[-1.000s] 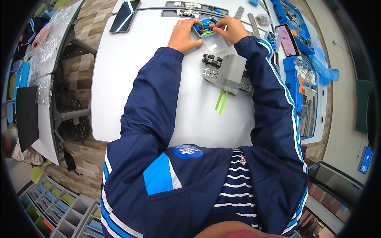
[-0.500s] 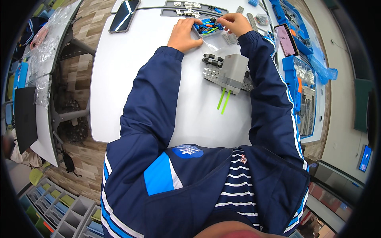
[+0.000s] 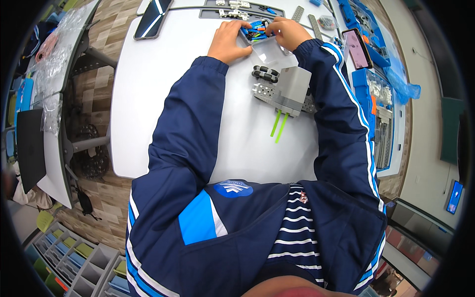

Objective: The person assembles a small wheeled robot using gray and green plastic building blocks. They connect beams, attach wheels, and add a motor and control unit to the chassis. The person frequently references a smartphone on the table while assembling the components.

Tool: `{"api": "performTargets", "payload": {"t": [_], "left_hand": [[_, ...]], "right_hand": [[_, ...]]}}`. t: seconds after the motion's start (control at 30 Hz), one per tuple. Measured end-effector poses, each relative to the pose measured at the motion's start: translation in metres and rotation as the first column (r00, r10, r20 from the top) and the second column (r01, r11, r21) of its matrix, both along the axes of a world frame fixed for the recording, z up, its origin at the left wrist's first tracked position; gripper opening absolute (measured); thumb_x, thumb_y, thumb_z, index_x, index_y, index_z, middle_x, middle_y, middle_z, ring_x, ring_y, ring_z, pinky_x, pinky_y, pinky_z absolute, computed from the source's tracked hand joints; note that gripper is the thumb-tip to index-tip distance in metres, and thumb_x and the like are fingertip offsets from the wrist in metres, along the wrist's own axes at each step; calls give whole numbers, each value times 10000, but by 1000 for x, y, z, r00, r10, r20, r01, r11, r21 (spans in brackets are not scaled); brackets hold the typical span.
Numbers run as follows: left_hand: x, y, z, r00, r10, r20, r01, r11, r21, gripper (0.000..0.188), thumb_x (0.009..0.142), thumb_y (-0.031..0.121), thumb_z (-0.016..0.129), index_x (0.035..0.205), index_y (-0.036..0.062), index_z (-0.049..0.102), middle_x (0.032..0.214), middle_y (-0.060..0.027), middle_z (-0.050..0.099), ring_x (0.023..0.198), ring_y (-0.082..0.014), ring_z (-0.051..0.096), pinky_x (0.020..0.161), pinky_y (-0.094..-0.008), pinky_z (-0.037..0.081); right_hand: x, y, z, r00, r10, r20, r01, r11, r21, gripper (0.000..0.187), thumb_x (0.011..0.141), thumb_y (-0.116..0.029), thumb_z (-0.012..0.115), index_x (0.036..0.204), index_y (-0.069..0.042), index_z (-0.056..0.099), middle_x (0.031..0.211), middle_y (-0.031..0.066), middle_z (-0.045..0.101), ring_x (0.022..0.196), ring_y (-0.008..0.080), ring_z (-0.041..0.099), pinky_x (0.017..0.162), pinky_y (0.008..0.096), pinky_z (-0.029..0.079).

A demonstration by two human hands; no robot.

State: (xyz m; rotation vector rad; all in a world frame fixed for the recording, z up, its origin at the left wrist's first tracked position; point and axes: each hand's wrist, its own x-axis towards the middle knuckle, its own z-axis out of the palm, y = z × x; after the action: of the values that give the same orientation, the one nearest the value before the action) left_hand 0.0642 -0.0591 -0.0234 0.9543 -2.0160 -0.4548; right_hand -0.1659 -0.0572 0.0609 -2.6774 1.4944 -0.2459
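Note:
At the far side of the white table, my left hand (image 3: 229,43) grips the near left side of a small clear plastic box, its thumb along the near edge. Blue, black and green building pieces (image 3: 257,31) fill the box, and its clear lid (image 3: 271,51) hangs open toward me. My right hand (image 3: 290,32) reaches into the box from the right with curled fingers; what they pinch is hidden. Nearer to me stands a grey block-shaped build (image 3: 293,84) with a black-and-grey roller wheel (image 3: 265,74) and two lime-green rods (image 3: 278,127) sticking out toward me.
A dark phone (image 3: 154,20) lies at the far left, and another phone (image 3: 357,48) leans on blue parts trays (image 3: 362,94) at the right. Behind the box is a grey tray (image 3: 208,14) with white metal parts. Grey beams (image 3: 314,26) lie beyond my right hand.
My right hand has moved slightly left and down into the box, its fingers now deeper among the pieces. The left hand keeps its hold on the box.

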Motion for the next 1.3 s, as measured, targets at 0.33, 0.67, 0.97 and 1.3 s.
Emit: {"api": "performTargets", "payload": {"t": [0.33,0.67,0.97,1.3], "left_hand": [[0,1,0,999,22,26,-23,1000,16,554,686,300,799,1197,167,634,1213,-42,641,1171,-276,530,1004,-399,408],[-1,1,1,999,19,29,-19,1000,-23,572,683,267,807,1219,169,635,1182,-54,630,1140,-273,540,1011,-386,426],[0,3,3,999,22,44,-22,1000,2,573,690,257,807,1230,167,637,1214,-43,632,1149,-274,542,1031,-383,419],[-1,4,3,998,32,57,-33,999,7,580,687,255,805,1234,167,635,1236,-42,635,1171,-274,537,1043,-387,411]], "right_hand": [[-8,-16,0,995,92,-39,-92,996,5,269,851,60,600,1028,-79,747,1013,127,650,928,347,670,823,419,544],[1,-27,14,947,227,-229,-193,968,161,339,725,87,628,1006,-59,749,920,128,636,824,319,656,735,408,528],[3,-23,16,926,279,-253,-247,957,151,321,721,74,629,1017,-36,683,989,140,636,916,368,657,791,444,541],[-5,-8,12,956,293,-26,-290,953,85,297,772,-24,675,1067,-8,647,1031,142,608,926,338,649,822,428,546]]}}
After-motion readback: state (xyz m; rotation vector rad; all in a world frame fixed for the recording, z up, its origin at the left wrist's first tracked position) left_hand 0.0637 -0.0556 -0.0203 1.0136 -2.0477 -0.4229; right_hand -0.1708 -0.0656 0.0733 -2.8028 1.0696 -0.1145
